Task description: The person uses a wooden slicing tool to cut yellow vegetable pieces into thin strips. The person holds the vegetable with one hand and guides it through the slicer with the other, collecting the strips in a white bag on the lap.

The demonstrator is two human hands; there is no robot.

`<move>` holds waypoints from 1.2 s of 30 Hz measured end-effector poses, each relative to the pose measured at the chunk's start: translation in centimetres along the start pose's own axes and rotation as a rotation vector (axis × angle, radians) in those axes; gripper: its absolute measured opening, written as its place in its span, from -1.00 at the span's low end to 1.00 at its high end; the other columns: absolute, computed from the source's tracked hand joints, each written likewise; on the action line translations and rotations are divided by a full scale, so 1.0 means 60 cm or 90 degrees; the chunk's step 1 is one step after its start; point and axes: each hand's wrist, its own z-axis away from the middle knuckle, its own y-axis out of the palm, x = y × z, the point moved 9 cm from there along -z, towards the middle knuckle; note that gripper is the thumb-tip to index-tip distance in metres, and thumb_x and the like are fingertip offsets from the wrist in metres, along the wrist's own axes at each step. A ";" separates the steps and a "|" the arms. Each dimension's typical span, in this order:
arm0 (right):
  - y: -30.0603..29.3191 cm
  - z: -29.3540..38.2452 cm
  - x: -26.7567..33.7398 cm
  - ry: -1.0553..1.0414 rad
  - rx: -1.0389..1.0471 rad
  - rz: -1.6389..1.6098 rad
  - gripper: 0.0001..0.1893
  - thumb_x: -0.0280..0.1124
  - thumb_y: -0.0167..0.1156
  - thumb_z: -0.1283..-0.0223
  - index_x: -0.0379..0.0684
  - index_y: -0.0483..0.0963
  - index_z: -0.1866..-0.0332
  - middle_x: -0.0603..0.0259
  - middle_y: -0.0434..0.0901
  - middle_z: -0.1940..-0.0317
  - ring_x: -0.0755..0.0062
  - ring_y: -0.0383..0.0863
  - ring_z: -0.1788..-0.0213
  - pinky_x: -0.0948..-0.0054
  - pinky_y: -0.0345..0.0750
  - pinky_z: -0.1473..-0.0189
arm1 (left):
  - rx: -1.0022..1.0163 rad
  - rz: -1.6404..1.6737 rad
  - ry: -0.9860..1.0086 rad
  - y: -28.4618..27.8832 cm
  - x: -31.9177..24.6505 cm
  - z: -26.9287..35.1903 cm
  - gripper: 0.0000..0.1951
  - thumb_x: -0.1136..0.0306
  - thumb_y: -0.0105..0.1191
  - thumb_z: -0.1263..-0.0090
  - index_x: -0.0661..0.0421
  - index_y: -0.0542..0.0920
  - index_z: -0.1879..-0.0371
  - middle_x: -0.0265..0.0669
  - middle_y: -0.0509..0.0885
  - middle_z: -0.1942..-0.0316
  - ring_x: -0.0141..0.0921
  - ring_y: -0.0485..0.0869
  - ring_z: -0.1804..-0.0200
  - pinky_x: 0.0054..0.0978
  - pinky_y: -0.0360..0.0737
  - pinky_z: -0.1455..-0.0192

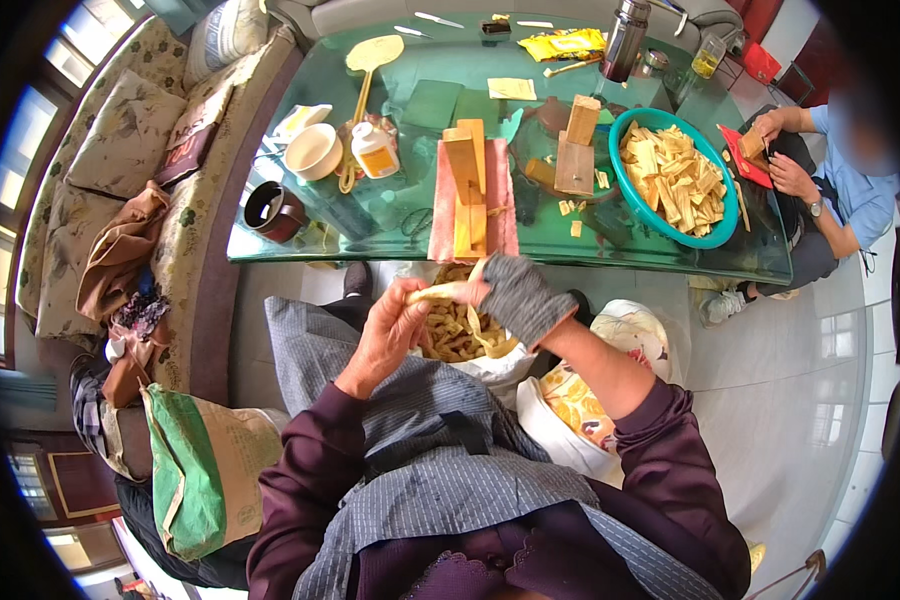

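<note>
My left hand [391,330] pinches one end of a pale yellow dried strip [439,292]. The strip's other end is between the fingers of my right hand [514,296], which wears a grey knitted wrap. Part of the strip hangs in a loop below. Both hands are above a white sack [502,371] filled with similar tan pieces, at the table's near edge. Just beyond, a wooden block tool [469,187] with an upright piece lies on a pink towel [506,217]. What is inside my right palm is hidden.
The glass table [330,251] bears a white bowl [313,152], a dark mug [274,212], a white bottle [374,151], another wooden block [574,165] and a teal basin [616,176] of flat yellow pieces. A person [859,195] works at the right. A floral-lined white container [562,427] stands by my right arm.
</note>
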 end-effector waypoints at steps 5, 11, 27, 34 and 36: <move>-0.047 -0.027 -0.102 0.107 -0.104 -0.045 -0.63 -0.10 0.34 -0.03 -0.25 0.52 0.46 0.06 0.57 0.52 0.12 0.58 0.41 0.29 0.50 0.28 | -0.057 -0.102 0.006 0.005 -0.005 -0.085 -0.81 0.29 -0.02 -0.48 0.10 0.45 0.06 -0.52 0.41 0.48 -0.69 0.37 0.54 -0.72 0.39 0.50; -0.071 -0.048 -0.105 0.115 -0.164 -0.086 -0.74 -0.28 0.33 -0.08 -0.28 0.52 0.44 0.16 0.54 0.53 0.38 0.53 0.43 0.41 0.48 0.29 | -0.059 0.027 -0.012 0.003 -0.010 -0.139 -0.82 0.26 -0.05 -0.49 0.06 0.47 0.08 -0.59 0.33 0.57 -0.71 0.29 0.58 -0.70 0.41 0.50; -0.052 -0.078 -0.177 0.177 -0.238 0.050 -0.76 -0.27 0.23 -0.13 -0.28 0.52 0.40 0.02 0.56 0.46 0.07 0.57 0.35 0.28 0.50 0.23 | -0.118 -0.074 -0.129 -0.028 0.024 -0.221 -0.81 0.29 -0.02 -0.41 0.16 0.53 0.24 -0.55 0.36 0.64 -0.65 0.30 0.63 -0.67 0.26 0.58; -0.030 -0.060 -0.185 0.216 -0.198 0.090 -0.73 -0.19 0.13 -0.18 -0.23 0.49 0.38 -0.05 0.55 0.45 -0.05 0.57 0.31 0.15 0.49 0.22 | -0.102 -0.327 -0.073 -0.037 0.050 -0.163 -0.74 0.23 -0.01 -0.37 0.18 0.58 0.20 -0.37 0.64 0.42 -0.57 0.51 0.45 -0.60 0.43 0.48; -0.034 -0.040 -0.135 0.125 -0.247 0.105 -0.78 -0.23 0.11 -0.21 -0.19 0.47 0.34 -0.02 0.55 0.45 -0.06 0.56 0.33 0.17 0.49 0.27 | -0.076 -0.395 0.004 -0.021 0.061 -0.120 -0.74 0.27 0.03 -0.36 0.17 0.56 0.10 -0.37 0.65 0.33 -0.56 0.53 0.36 -0.57 0.50 0.37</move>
